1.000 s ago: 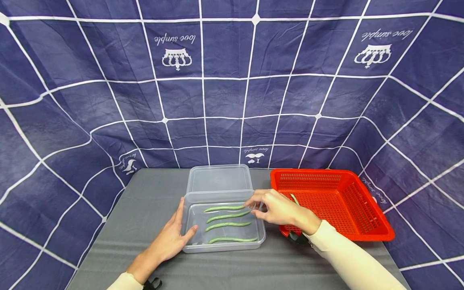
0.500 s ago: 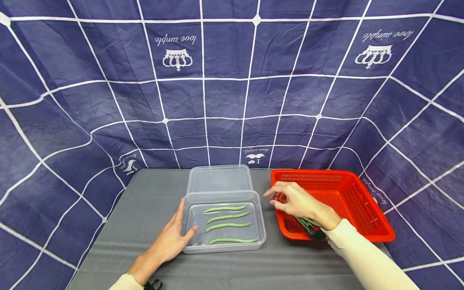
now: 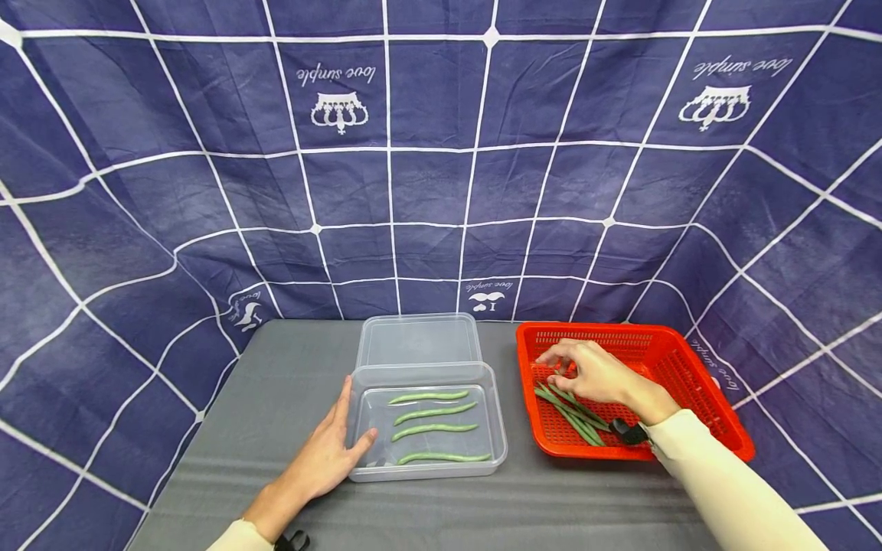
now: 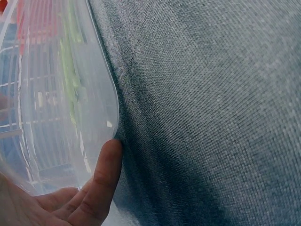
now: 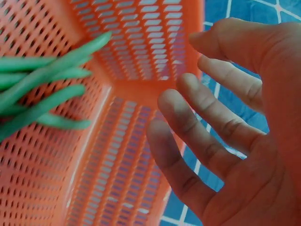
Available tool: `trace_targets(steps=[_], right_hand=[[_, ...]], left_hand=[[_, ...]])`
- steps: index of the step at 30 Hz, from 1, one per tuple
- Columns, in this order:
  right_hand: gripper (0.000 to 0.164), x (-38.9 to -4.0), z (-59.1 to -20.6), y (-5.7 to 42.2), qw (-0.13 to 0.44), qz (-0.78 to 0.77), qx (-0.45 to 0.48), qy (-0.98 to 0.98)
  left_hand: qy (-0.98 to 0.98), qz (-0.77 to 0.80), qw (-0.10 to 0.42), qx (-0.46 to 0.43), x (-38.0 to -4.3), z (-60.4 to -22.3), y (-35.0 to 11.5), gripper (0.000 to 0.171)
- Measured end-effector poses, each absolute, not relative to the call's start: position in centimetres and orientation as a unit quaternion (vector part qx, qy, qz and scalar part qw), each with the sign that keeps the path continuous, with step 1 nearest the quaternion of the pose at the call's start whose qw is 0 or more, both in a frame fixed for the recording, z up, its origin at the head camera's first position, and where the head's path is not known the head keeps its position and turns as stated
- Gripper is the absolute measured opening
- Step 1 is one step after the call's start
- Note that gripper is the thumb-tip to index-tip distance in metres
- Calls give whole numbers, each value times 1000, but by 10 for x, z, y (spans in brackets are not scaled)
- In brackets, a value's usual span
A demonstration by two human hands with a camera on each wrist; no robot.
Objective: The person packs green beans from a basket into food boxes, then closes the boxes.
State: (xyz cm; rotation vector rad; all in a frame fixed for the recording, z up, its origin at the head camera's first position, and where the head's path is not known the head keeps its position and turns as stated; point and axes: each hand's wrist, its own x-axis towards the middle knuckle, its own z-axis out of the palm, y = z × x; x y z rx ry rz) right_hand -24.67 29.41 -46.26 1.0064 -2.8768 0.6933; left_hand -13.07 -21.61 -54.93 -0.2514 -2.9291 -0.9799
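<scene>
Several green beans (image 3: pixel 434 428) lie spaced apart in a clear plastic box (image 3: pixel 427 473). My left hand (image 3: pixel 324 455) rests against the box's left side, its thumb over the rim; in the left wrist view the fingers (image 4: pixel 104 172) touch the box's outer wall. Over the red basket (image 3: pixel 637 451) is my right hand (image 3: pixel 598 373), fingers loosely bent and apart, holding nothing. Below it a loose pile of green beans (image 3: pixel 572 413) lies on the basket floor. In the right wrist view those beans (image 5: pixel 42 84) sit to the left, away from the fingers.
A clear lid (image 3: pixel 418 339) lies flat behind the box. Grey cloth (image 3: pixel 289 360) covers the table, and blue gridded fabric (image 3: pixel 427 184) hangs at the back and sides. The basket's raised rim stands to the right of the box.
My right hand has left the far bean in the box and moved right, over the basket. The bean pile there has come into view. The left hand has stayed put.
</scene>
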Motion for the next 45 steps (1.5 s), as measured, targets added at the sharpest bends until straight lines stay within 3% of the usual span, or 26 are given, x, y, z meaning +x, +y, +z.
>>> trace_targets(steps=[7,13,19,23,30,45], right_hand=[[33,-256,-478,310,-40,230,327,-916],[38,-261,-489,319,-128,273,326,-896],[47,-261,-498,323,-174,294,319,-884],[48,-261,-503,324,-183,295,319,-882],[52,-262,-507,324,-204,303,308,-878],[58,-261,-505,325,-132,236,325,-906]], left_hand=[[-947,-311,18,-80,-130,-548,-216,112],[-947,-312,10,-74,-131,-549,-216,112],[-940,-325,39,-90,-132,-553,-217,113],[-940,-322,60,-98,-131,-555,-216,114],[-945,-316,18,-81,-130,-546,-216,111],[-947,-312,11,-77,-130,-546,-215,111]])
